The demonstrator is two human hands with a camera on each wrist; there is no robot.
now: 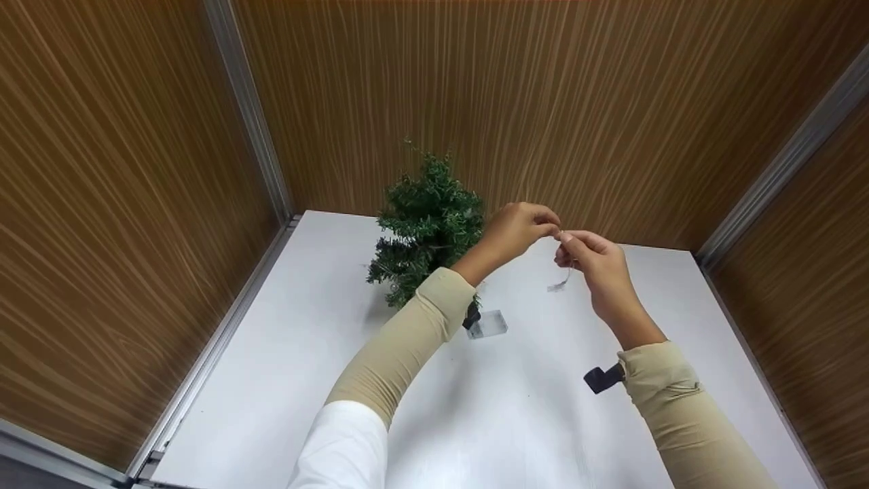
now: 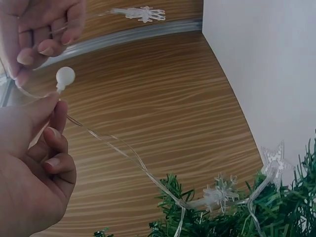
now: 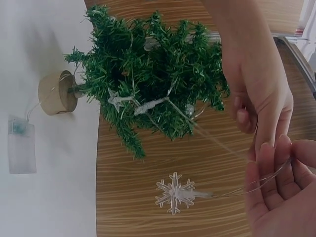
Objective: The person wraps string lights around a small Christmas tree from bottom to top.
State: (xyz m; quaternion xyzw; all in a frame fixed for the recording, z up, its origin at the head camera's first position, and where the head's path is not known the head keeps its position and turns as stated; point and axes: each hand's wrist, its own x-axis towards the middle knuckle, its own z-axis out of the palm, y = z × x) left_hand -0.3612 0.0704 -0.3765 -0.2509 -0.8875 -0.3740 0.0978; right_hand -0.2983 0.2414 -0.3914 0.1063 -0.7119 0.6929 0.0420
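A small green artificial Christmas tree (image 1: 429, 227) has string lights wound through its branches. My left hand (image 1: 519, 227) is beside it, at the tree's right, and pinches the clear wire just below a white ball light (image 2: 65, 76). Thumb and fingers of my right hand (image 1: 601, 268) hold the same wire, close to the left fingertips. From the right hand's stretch of wire hangs a clear snowflake light (image 3: 175, 193). A star light (image 2: 275, 160) and another snowflake light (image 2: 220, 193) sit on the branches, the wire running from there to my hands.
A clear battery box (image 3: 22, 148) lies on the white table (image 1: 271, 380) by the tree's round wooden base (image 3: 55, 94), joined by a wire. Wood-grain panels (image 1: 434, 81) enclose the back and sides. A black camera mount (image 1: 603, 378) sticks out from the right sleeve.
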